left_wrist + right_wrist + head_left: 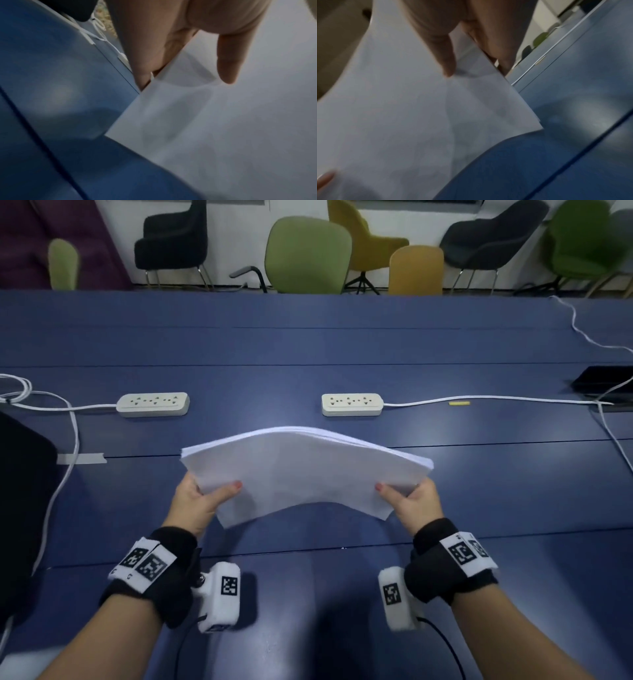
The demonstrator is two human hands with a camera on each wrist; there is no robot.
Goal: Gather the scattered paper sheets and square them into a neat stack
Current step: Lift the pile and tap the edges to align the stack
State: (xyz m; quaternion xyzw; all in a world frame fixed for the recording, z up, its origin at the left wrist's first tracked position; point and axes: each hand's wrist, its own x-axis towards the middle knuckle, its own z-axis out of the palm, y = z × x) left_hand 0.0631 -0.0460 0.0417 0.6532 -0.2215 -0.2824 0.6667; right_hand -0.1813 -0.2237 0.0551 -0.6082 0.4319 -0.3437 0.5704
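The paper stack [305,474] arched above the blue surface [308,347], its two near corners pinched between thumb and fingers of the left hand [200,501] and right hand [412,501].

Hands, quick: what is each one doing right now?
Left hand: grips the paper stack at its left edge.
Right hand: grips its right edge.

Both hands up off the blue table [308,347]: left hand [197,503] and right hand [412,505] pinch the side edges of the paper stack [305,474], bowed upward mid-frame. Two power strips [153,404] [352,404] lie just beyond; chairs [308,254] line the top.
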